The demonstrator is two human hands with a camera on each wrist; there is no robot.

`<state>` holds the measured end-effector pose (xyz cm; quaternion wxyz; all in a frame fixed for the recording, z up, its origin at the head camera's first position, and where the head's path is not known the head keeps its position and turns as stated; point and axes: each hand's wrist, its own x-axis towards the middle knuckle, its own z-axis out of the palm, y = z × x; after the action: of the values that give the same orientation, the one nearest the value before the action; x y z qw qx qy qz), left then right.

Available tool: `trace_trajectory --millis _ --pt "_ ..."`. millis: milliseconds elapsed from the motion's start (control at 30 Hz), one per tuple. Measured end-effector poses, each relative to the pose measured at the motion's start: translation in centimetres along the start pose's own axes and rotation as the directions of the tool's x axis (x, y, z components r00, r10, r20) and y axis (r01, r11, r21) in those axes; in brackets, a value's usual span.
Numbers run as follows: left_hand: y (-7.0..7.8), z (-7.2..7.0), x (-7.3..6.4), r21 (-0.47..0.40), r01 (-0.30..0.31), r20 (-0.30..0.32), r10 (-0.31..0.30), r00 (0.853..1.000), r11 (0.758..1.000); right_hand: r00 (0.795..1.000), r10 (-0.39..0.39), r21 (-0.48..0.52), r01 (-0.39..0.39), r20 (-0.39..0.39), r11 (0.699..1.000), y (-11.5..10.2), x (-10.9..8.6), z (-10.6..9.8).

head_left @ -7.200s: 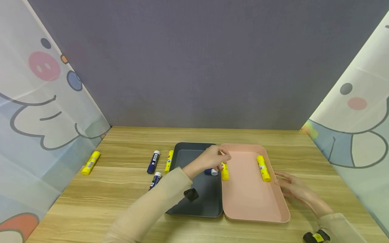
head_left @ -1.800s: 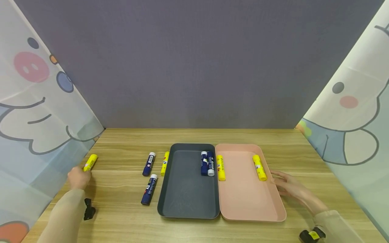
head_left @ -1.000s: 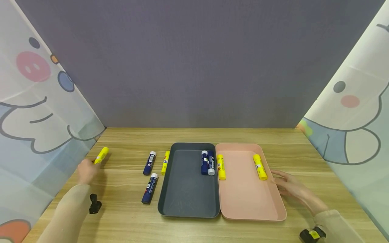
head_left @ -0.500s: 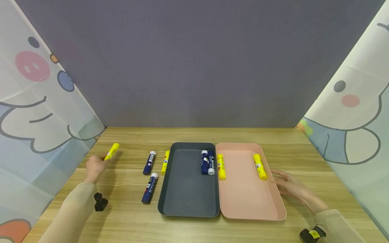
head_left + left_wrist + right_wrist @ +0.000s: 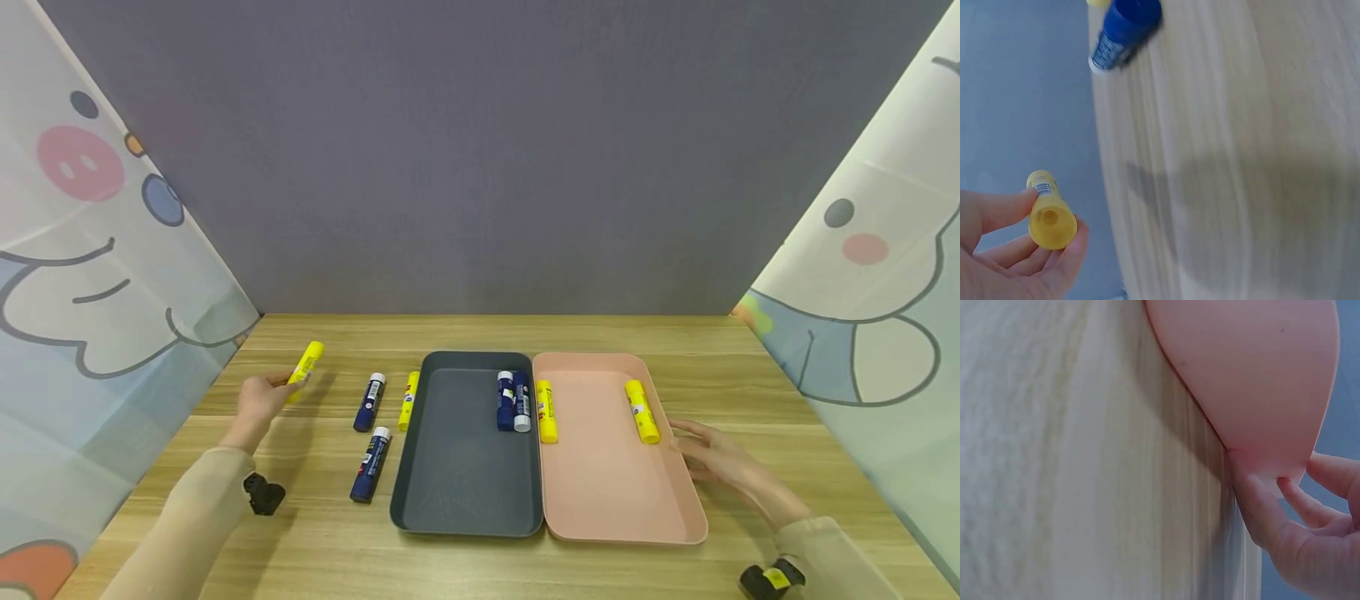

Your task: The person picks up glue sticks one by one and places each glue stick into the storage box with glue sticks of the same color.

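Note:
My left hand (image 5: 262, 397) pinches a yellow glue stick (image 5: 306, 363) between thumb and fingers, raised over the left part of the table, its shadow below. In the left wrist view the hollow base of this glue stick (image 5: 1051, 225) faces the camera. My right hand (image 5: 716, 458) rests its fingers against the outer right wall of the pink tray (image 5: 618, 500); the right wrist view has the fingertips (image 5: 1254, 487) touching that wall. Two yellow glue sticks lie in the pink tray, one along its left wall (image 5: 546, 412) and one near its right wall (image 5: 642, 412).
The dark grey tray (image 5: 465, 483) stands against the pink one and holds two navy glue sticks (image 5: 506, 402) side by side. On the table left of it lie a yellow glue stick (image 5: 408, 402) and two navy ones, one farther back (image 5: 369, 402) and one nearer (image 5: 371, 467).
A navy glue stick now lies beside another in the grey tray. My left hand has left the trays, taken the far-left yellow glue stick and lifted it rightward. My right hand stays.

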<state>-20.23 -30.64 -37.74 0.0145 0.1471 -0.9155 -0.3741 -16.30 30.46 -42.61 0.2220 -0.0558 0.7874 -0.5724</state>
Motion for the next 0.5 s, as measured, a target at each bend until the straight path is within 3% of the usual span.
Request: trace_trajectory --millis 300,500 --pt "2.3 1.2 -0.5 -0.162 0.012 0.118 0.007 0.993 0.987 1.000 0.005 0.013 -0.005 -0.007 1.000 0.0 0.1 -0.1" --pt "4.0 2.1 -0.9 -0.217 0.034 0.152 0.000 0.988 0.976 1.000 0.010 0.010 -0.010 -0.005 1.000 0.0 0.1 -0.1"
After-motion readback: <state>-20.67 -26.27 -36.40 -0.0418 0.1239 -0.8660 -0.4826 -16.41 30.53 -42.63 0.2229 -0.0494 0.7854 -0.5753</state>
